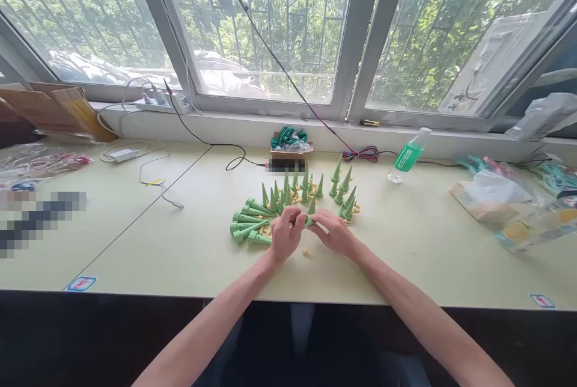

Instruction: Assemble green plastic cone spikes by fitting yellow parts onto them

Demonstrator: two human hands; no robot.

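Note:
My left hand (287,234) and my right hand (334,233) meet near the front middle of the table, both closed on a green plastic watering spike (308,220). Fingers cover most of that spike. Left of my left hand, several like green spikes (246,217) lie fanned on their sides. Behind my hands stand several upright green cones (287,188), with small yellow pieces scattered among them. Another upright group of green cones (345,185) is behind my right hand. One loose yellow piece (305,252) sits on the table just in front of my hands.
A small open box (292,148) with green and clear plastic stands at the back. To the right are a leaning bottle with a green label (408,157) and a tissue pack (491,195). Cables (164,179) and plastic bags (42,164) lie on the left.

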